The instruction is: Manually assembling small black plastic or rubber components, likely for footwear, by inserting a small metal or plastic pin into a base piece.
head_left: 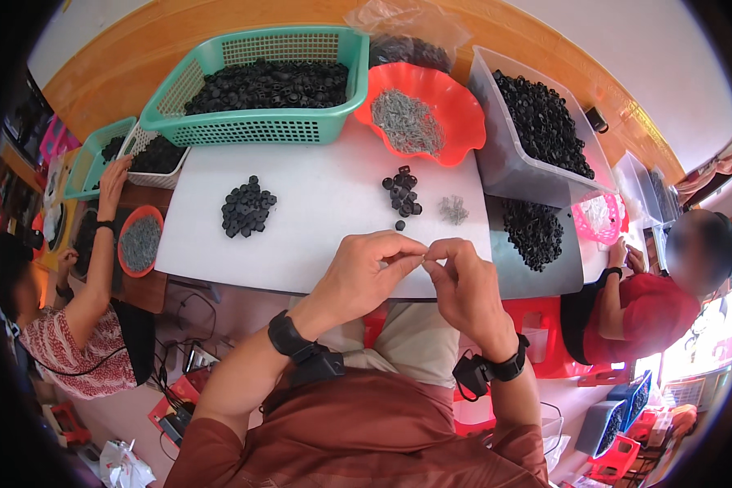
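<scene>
left hand [366, 272] and right hand [472, 289] are both pinched on some tiny piece [424, 258], kinda too small to make out, over the white tabletop [325, 195]'s near edge, with heaps of black parts [248, 210] and wire bits [453, 211] further in, green basket [244, 132] and red bowl [464, 118] behind, co-workers [81, 346] either side

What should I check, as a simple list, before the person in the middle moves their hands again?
1. Both hands visible: ok; left hand and right hand meet near the white tabletop's front edge.
2. Something in the grip: cannot tell; too small between the fingertips.
3. Small silvery pile stocked: ok; it lies beyond the right hand.
4. Left black pile apart from right black pile: ok; bare tabletop between.
5. Every black part gathered: not ok; a single black part sits slightly apart, nearest the hands.
</scene>
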### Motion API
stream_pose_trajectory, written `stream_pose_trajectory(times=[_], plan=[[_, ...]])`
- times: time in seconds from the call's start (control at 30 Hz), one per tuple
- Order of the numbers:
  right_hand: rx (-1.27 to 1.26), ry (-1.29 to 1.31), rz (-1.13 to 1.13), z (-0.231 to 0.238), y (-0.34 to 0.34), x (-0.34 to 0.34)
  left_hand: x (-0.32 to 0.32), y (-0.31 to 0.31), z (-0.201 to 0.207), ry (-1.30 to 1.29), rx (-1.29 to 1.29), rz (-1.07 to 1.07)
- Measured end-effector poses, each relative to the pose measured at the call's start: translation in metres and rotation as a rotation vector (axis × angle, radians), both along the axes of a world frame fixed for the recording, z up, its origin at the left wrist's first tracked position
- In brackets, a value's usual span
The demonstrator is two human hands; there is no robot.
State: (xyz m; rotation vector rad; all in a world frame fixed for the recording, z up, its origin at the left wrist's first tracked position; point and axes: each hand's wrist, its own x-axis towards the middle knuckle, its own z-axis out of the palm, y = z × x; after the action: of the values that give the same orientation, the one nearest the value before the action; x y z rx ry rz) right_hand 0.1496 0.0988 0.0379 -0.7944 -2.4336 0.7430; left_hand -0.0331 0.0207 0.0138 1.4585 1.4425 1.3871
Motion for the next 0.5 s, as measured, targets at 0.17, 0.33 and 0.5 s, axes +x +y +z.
stream_pose_trajectory(times=[0.17, 0.33, 0.5], plan=[[0.088, 0.141, 0.109, -0.007, -0.009, 0.002, -0.001, -0.010, -0.004, -0.225, -0.107, -0.085], [0.188, 0.344, 0.138, -0.010, -0.013, -0.003, 0.000, -0.017, -0.007, -0.626, -0.165, -0.110], [0.119, 0.418, 0.093, -0.018, -0.020, 0.002, 0.007, -0.020, -0.008, -0.768, -0.190, -0.136]])
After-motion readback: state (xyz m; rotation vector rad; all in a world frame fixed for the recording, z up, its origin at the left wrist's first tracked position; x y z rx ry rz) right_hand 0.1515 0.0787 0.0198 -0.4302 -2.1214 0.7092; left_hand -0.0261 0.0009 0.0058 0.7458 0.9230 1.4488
